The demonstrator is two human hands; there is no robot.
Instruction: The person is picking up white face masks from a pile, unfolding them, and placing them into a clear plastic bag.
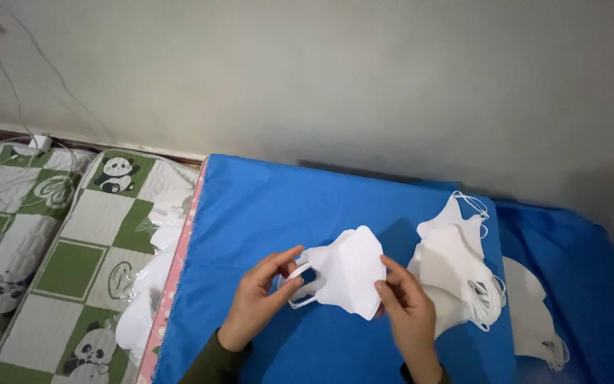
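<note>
A white folded face mask (346,272) is held just above the blue cloth-covered surface (271,206). My left hand (257,302) pinches the mask's ear loop at its left end. My right hand (406,309) grips the mask's lower right edge with thumb and fingers. Just right of my right hand lies a stack of several white masks (456,274) on the blue cloth.
More white masks (534,313) lie lower down at the far right. Clear plastic bags with white masks (152,274) rest on a green-and-white panda-print mat (72,263) at the left. A white charger with cables (37,144) sits by the grey wall.
</note>
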